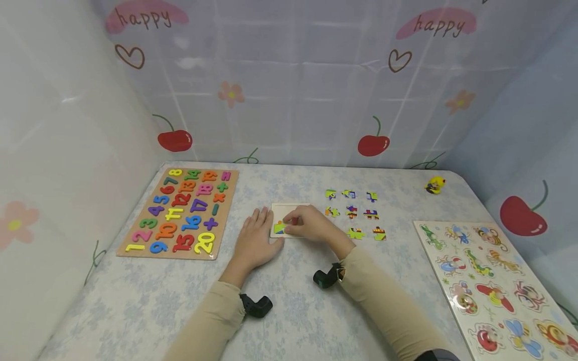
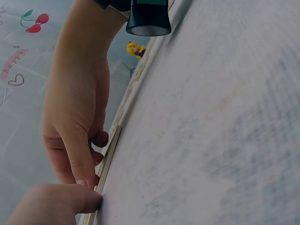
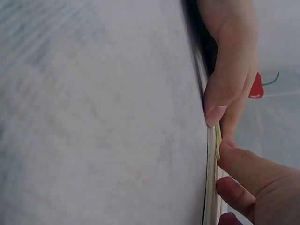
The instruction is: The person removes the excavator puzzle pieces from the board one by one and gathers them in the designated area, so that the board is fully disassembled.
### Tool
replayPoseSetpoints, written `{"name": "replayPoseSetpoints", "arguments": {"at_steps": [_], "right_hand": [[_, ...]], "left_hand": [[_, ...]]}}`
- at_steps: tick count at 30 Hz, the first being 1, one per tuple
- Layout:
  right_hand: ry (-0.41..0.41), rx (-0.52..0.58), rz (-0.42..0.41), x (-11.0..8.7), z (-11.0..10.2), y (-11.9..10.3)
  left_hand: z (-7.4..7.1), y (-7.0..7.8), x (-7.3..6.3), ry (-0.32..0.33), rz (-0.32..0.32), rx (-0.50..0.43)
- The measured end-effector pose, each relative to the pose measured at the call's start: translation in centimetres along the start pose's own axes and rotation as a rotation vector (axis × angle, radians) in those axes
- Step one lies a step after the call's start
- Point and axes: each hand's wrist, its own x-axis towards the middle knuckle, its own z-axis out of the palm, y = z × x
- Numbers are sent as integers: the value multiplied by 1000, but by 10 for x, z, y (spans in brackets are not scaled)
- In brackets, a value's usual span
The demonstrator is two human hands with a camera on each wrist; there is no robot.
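In the head view, a small pale puzzle tray [image 1: 293, 204] lies at the middle of the table, with a yellow-green jigsaw piece [image 1: 279, 228] at its lower left corner. My left hand [image 1: 256, 241] rests along the tray's left side, its fingers straight and its thumb at the near edge. Over the tray, the fingers of my right hand [image 1: 311, 223] are curled, with thumb and fingertips at the jigsaw piece. The right wrist view shows the right thumb [image 3: 248, 166] against the thin yellow-green edge of the piece. The right hand covers much of the tray.
Several loose jigsaw pieces [image 1: 351, 212] lie in rows right of the tray. A number board [image 1: 217, 254] stands at the left, an insect puzzle board [image 1: 456, 301] at the right. A small yellow-haired figurine [image 1: 435, 185] is near the back right edge.
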Motion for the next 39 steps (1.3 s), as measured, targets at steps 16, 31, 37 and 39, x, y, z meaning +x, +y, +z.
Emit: {"name": "replayPoseSetpoints", "arguments": {"at_steps": [16,31,37,39], "right_hand": [[-9,61,85,6,7,-6],[54,230,109,0,9,1],[39,250,122,-3,6,4],[33,245,116,-3,6,4]], "left_hand": [[-2,2,0,-7,2,8],[1,3,0,-3,-3,6],[0,3,-2,-2,-9,10],[0,3,-2,-2,-8,8]]}}
